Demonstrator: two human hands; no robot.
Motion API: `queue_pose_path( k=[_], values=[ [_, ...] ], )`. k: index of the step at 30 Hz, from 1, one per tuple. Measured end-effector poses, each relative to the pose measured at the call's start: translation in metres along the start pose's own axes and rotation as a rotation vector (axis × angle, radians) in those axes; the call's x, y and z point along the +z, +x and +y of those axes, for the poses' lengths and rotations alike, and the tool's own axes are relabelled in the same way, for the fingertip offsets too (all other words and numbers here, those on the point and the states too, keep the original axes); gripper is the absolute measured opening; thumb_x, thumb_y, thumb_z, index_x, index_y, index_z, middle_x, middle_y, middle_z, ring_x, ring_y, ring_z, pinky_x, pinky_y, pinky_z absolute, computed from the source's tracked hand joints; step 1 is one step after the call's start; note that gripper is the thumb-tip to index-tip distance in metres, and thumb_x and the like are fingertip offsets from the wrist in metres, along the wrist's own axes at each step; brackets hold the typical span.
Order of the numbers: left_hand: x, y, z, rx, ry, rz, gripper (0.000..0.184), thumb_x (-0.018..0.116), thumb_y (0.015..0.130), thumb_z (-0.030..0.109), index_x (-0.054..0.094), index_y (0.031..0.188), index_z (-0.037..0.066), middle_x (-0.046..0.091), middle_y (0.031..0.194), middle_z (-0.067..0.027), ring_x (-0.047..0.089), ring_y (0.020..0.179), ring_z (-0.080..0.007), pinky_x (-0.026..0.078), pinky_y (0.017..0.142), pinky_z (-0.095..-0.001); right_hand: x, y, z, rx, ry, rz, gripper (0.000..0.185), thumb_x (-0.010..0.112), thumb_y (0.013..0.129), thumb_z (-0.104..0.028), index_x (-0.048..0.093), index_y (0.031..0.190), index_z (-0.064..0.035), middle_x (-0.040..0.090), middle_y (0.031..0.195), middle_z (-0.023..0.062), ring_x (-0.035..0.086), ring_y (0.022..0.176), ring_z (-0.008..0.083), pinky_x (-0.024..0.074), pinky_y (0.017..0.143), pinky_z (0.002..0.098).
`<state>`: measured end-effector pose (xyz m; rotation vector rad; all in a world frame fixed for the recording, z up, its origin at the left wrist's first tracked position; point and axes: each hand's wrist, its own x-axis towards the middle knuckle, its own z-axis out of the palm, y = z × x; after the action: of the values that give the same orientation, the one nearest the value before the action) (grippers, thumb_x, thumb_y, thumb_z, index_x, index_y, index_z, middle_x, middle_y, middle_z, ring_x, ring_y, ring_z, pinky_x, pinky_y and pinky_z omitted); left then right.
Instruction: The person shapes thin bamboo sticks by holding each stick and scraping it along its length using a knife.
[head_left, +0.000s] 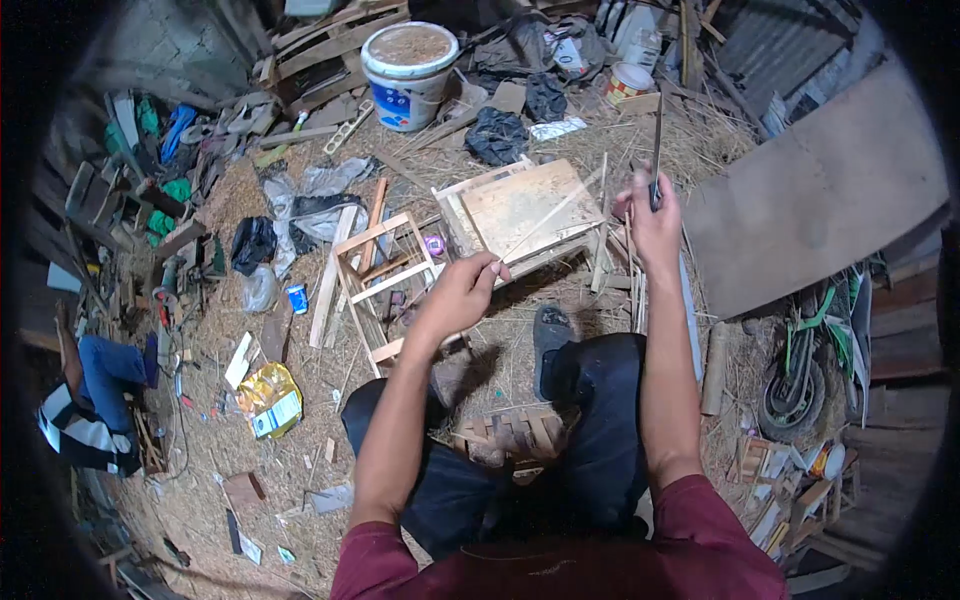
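My left hand (pixel 462 292) is closed, pinching the near end of a thin pale wooden strip (pixel 552 216), which slants up and right above a low wooden bench (pixel 530 205). In my raised right hand (pixel 652 222) is a long, narrow dark-bladed knife (pixel 657 150), pointing away from me and seen nearly edge-on. The fingers wrap its black handle. Just below my left hand stands a small frame of wooden slats (pixel 385 268). Several thin sticks (pixel 634 280) stand or lean beneath my right hand.
A white bucket (pixel 408 80) stands at the back. Right of the bench leans a large flat board (pixel 820 195), with a motorbike wheel (pixel 793 398) below it. A yellow bag (pixel 270 400) lies on the littered floor. Another person (pixel 105 390) sits at far left.
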<state>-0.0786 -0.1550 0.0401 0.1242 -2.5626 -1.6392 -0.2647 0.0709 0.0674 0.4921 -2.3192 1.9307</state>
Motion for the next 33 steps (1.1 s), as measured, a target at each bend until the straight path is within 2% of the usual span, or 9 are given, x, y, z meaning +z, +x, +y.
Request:
queue_pose_path(
  k=[3, 4, 6, 7, 10, 20, 23, 26, 33],
  values=[
    [0.039, -0.018, 0.022, -0.158, -0.246, 0.07, 0.03, 0.047, 0.102, 0.027, 0.066, 0.091, 0.006, 0.038, 0.058, 0.009, 0.033, 0.052, -0.003, 0.024, 0.048, -0.0238, -0.026, -0.049, -0.038, -0.203, -0.126, -0.075, 0.053, 0.044, 0.103, -0.025, 0.032, 0.147, 0.0012, 0.061, 0.081, 0.0041, 0.055, 0.074, 0.0125, 0.046, 0.069, 0.0285],
    [0.051, -0.028, 0.032, -0.296, -0.333, 0.029, 0.027, 0.049, 0.101, 0.022, 0.064, 0.09, 0.003, 0.048, 0.065, 0.0033, 0.04, 0.058, -0.007, 0.034, 0.055, -0.0251, -0.035, -0.073, -0.04, -0.159, -0.162, -0.198, 0.053, 0.045, 0.102, -0.023, 0.032, 0.148, -0.0025, 0.062, 0.08, 0.0065, 0.055, 0.071, 0.0133, 0.0466, 0.068, 0.0293],
    [0.081, -0.045, 0.042, -0.388, -0.546, -0.046, 0.021, 0.051, 0.1, 0.021, 0.063, 0.096, 0.004, 0.047, 0.066, 0.0048, 0.04, 0.059, -0.0049, 0.032, 0.054, -0.0229, -0.048, -0.121, -0.065, 0.067, -0.345, -0.463, 0.054, 0.047, 0.099, -0.018, 0.032, 0.151, -0.0142, 0.063, 0.081, 0.0139, 0.057, 0.063, 0.0194, 0.0491, 0.064, 0.0341],
    [0.094, -0.05, 0.047, -0.416, -0.587, -0.052, 0.019, 0.052, 0.1, 0.02, 0.062, 0.098, 0.004, 0.048, 0.066, 0.0048, 0.04, 0.059, -0.0048, 0.032, 0.054, -0.0224, -0.047, -0.139, -0.048, -0.31, -0.407, -0.414, 0.053, 0.049, 0.098, -0.02, 0.035, 0.149, -0.0202, 0.066, 0.087, 0.017, 0.061, 0.061, 0.0279, 0.0507, 0.061, 0.0384],
    [0.122, -0.061, 0.045, -0.422, -0.63, -0.02, 0.015, 0.054, 0.099, 0.018, 0.06, 0.098, 0.003, 0.05, 0.066, 0.0044, 0.042, 0.057, -0.0056, 0.033, 0.052, -0.0229, -0.065, -0.18, -0.032, -0.237, -0.552, -0.6, 0.053, 0.053, 0.096, -0.023, 0.04, 0.146, -0.0301, 0.062, 0.076, 0.0147, 0.061, 0.065, 0.0359, 0.0506, 0.062, 0.0449],
    [0.125, -0.079, 0.018, -0.402, -0.172, 0.04, 0.018, 0.054, 0.098, 0.016, 0.059, 0.098, -0.001, 0.058, 0.078, -0.0009, 0.049, 0.073, -0.0091, 0.042, 0.068, -0.0268, -0.063, -0.199, -0.013, -0.183, -0.64, -0.738, 0.053, 0.052, 0.096, -0.025, 0.038, 0.146, -0.0329, 0.058, 0.071, 0.016, 0.06, 0.06, 0.0364, 0.0495, 0.057, 0.0477],
    [0.123, -0.085, 0.038, -0.449, -0.025, 0.037, 0.022, 0.055, 0.095, 0.019, 0.059, 0.096, -0.002, 0.064, 0.075, -0.0167, 0.061, 0.068, -0.023, 0.047, 0.066, -0.037, -0.058, -0.201, -0.013, -0.195, -0.691, -0.796, 0.054, 0.051, 0.097, -0.025, 0.035, 0.148, -0.0332, 0.059, 0.069, 0.0171, 0.061, 0.061, 0.037, 0.05, 0.056, 0.0484],
    [0.132, -0.082, 0.029, -0.442, -0.158, 0.071, 0.02, 0.055, 0.097, 0.018, 0.062, 0.095, 0.0, 0.055, 0.073, -0.0003, 0.045, 0.067, -0.0086, 0.038, 0.061, -0.0268, -0.053, -0.188, -0.01, -0.169, -0.699, -0.821, 0.056, 0.052, 0.096, -0.024, 0.034, 0.148, -0.0333, 0.06, 0.068, 0.0175, 0.062, 0.061, 0.0373, 0.0504, 0.056, 0.0485],
    [0.14, -0.094, 0.042, -0.463, -0.269, 0.091, 0.015, 0.055, 0.098, 0.016, 0.061, 0.093, 0.004, 0.048, 0.068, 0.0041, 0.039, 0.063, -0.0042, 0.031, 0.055, -0.0239, -0.057, -0.183, -0.004, -0.127, -0.564, -0.869, 0.056, 0.056, 0.094, -0.015, 0.041, 0.146, -0.0279, 0.064, 0.075, 0.0181, 0.063, 0.064, 0.0372, 0.0498, 0.057, 0.0457]
  ],
)
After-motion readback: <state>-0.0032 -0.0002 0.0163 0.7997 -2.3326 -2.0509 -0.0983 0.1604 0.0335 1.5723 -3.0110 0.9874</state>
